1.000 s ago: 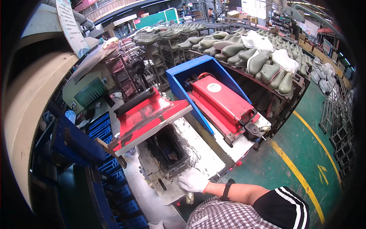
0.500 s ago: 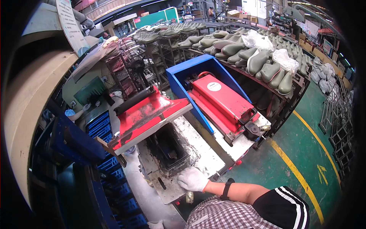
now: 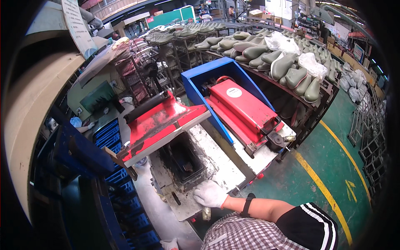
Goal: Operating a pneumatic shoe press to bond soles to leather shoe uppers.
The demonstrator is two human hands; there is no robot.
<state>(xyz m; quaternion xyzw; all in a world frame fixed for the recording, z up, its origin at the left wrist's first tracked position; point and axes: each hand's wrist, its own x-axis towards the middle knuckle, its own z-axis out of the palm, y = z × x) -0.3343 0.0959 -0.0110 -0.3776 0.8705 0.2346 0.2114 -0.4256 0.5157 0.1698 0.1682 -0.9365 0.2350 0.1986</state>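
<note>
My right hand (image 3: 210,194), in a white glove, rests with fingers curled in at the near edge of a worn white machine plate (image 3: 226,171). Whatever those fingers grip, if anything, is hidden. Just below it hangs a small yellowish, clear-looking piece (image 3: 206,213). Beyond the hand lies a dark rectangular mould cavity (image 3: 183,163) with a small brownish bit inside. Over the cavity a red lid (image 3: 160,127) with a black roller-like bar stands raised. My left hand (image 3: 169,244), also gloved, shows only partly at the lower edge, fingers apart beside the metal table (image 3: 156,208).
To the right, a second machine has its red cover (image 3: 241,104) down inside a blue guard (image 3: 208,75). Racks of olive-green clogs (image 3: 281,68) stand behind. Blue slatted racks (image 3: 121,179) line the left, where a co-worker's arm (image 3: 86,128) shows. Yellow lines mark the green floor (image 3: 300,200).
My left hand has come slightly further into view from the lower edge. My right hand stays in place. The co-worker's arm at the left has shifted a little.
</note>
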